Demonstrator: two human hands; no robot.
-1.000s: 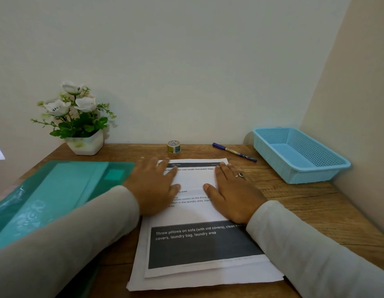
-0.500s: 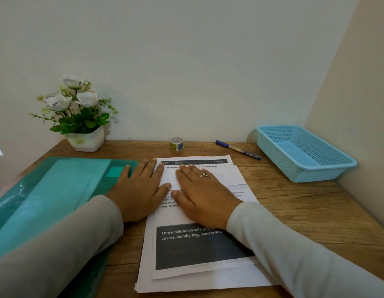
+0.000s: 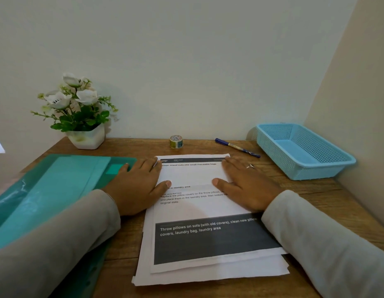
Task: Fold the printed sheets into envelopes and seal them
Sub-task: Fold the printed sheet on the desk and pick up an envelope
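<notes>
One folder (image 3: pixel 47 190) is laid along the left edge of the desk (image 3: pixel 143 147) | printed sheets (image 3: pixel 208 244) are stacked at front-centre | left hand (image 3: pixel 137 186) and right hand (image 3: pixel 247 186) are pressed flat, fingers straight, on the side edges of the folded top sheet (image 3: pixel 191 175)

The left hand (image 3: pixel 137 186) and right hand (image 3: pixel 247 186) lie flat, palms down and apart, fingers straight and pointing forward, thumbs turned toward each other, a ring (image 3: pixel 250 166) on the right, forearms in pale long sleeves.
</notes>
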